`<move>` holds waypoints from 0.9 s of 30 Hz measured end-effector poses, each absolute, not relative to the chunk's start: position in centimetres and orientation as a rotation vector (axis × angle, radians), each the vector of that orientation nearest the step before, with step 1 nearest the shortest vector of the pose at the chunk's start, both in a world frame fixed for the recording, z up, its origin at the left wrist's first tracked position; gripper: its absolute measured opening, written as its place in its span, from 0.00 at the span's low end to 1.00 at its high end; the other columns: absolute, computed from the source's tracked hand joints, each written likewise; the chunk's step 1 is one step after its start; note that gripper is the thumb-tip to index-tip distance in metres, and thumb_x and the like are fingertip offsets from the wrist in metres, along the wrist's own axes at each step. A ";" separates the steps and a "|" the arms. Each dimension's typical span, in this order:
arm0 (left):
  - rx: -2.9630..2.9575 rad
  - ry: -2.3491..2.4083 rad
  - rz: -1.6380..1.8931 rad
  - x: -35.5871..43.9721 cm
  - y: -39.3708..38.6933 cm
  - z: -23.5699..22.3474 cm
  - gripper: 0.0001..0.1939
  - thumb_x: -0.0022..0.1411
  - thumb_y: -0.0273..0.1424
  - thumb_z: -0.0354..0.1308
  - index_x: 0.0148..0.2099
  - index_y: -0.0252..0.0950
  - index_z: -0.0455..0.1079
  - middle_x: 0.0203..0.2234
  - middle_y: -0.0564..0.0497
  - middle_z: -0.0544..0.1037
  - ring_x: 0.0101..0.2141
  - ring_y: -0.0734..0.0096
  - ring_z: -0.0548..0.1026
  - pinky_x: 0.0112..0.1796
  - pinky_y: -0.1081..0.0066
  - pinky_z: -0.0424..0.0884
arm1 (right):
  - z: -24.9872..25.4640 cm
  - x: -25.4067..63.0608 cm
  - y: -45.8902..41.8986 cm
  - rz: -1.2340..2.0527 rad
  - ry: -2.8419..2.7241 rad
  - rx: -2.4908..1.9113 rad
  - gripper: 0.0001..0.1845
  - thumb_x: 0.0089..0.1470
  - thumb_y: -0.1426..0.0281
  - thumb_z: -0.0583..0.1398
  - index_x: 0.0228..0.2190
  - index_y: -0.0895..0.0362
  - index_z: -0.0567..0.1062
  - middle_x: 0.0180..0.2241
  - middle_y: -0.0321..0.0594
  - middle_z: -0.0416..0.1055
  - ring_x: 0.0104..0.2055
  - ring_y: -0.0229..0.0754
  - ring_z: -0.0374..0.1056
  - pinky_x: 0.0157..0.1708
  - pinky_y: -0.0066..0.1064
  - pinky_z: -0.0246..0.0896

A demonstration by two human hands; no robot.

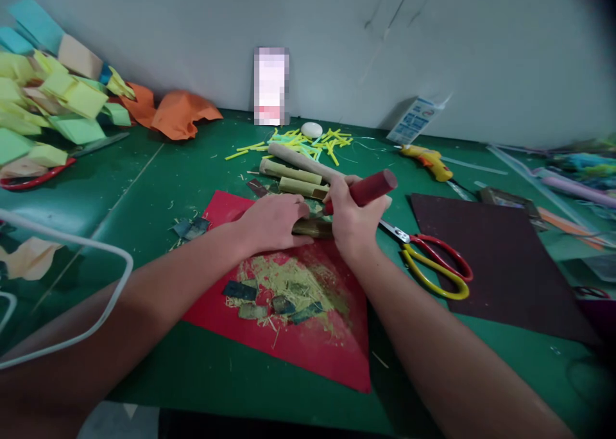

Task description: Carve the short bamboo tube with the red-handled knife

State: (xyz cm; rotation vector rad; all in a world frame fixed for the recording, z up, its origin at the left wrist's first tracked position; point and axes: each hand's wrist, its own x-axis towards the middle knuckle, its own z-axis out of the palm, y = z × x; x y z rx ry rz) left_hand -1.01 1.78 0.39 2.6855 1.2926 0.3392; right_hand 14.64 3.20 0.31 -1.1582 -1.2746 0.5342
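Observation:
My left hand is closed around a short bamboo tube, steadying it low over a red sheet. In my right hand is a tool with a thick round red handle; its working end is hidden by the fingers and the tube. Beyond the hands lie two bamboo pieces with cut-out openings, the farther bamboo piece and the nearer bamboo piece. Dark green bamboo chips and pale shavings cover part of the red sheet.
Scissors with red and yellow handles lie right, partly on a dark brown sheet. A pale stick, yellow strips and a yellow glue gun are farther back. Folded paper is piled left; a white cable crosses the left arm.

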 end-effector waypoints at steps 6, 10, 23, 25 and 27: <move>2.704 1.317 0.320 -1.0 1.9 0.4 0.22 0.63 0.50 0.56 0.43 0.36 0.74 0.37 0.45 0.76 0.41 0.57 0.75 0.36 0.64 0.68 | 0.4 14.6 3.2 0.529 -1.375 -1.117 0.11 0.46 0.67 0.59 0.17 0.53 0.64 0.19 0.32 0.62 0.22 0.37 0.58 0.27 0.34 0.60; 2.728 1.323 0.315 -1.0 2.1 0.5 0.22 0.63 0.51 0.56 0.41 0.35 0.75 0.35 0.45 0.75 0.39 0.59 0.74 0.35 0.65 0.67 | 0.1 14.7 3.2 0.471 -1.518 -0.974 0.11 0.48 0.66 0.58 0.18 0.52 0.63 0.19 0.33 0.61 0.23 0.37 0.58 0.28 0.34 0.60; 2.670 1.285 0.362 -0.9 2.3 0.5 0.20 0.60 0.48 0.61 0.37 0.34 0.75 0.31 0.48 0.74 0.36 0.63 0.73 0.37 0.66 0.66 | 0.3 15.0 4.0 0.596 -1.271 -1.016 0.16 0.48 0.70 0.56 0.12 0.52 0.62 0.14 0.34 0.59 0.19 0.36 0.57 0.20 0.31 0.56; 2.667 1.279 0.371 -0.9 2.4 0.5 0.19 0.60 0.47 0.61 0.37 0.35 0.75 0.31 0.48 0.74 0.36 0.63 0.73 0.37 0.67 0.66 | 0.0 15.1 4.2 0.608 -1.196 -0.989 0.15 0.48 0.71 0.54 0.13 0.52 0.63 0.14 0.34 0.60 0.19 0.36 0.58 0.20 0.31 0.56; 2.658 1.286 0.377 -1.0 2.4 0.4 0.19 0.60 0.48 0.61 0.36 0.35 0.75 0.31 0.48 0.74 0.36 0.63 0.73 0.36 0.67 0.66 | -0.1 15.0 4.4 0.614 -1.170 -0.991 0.14 0.48 0.71 0.54 0.14 0.52 0.63 0.15 0.34 0.61 0.20 0.37 0.59 0.21 0.31 0.58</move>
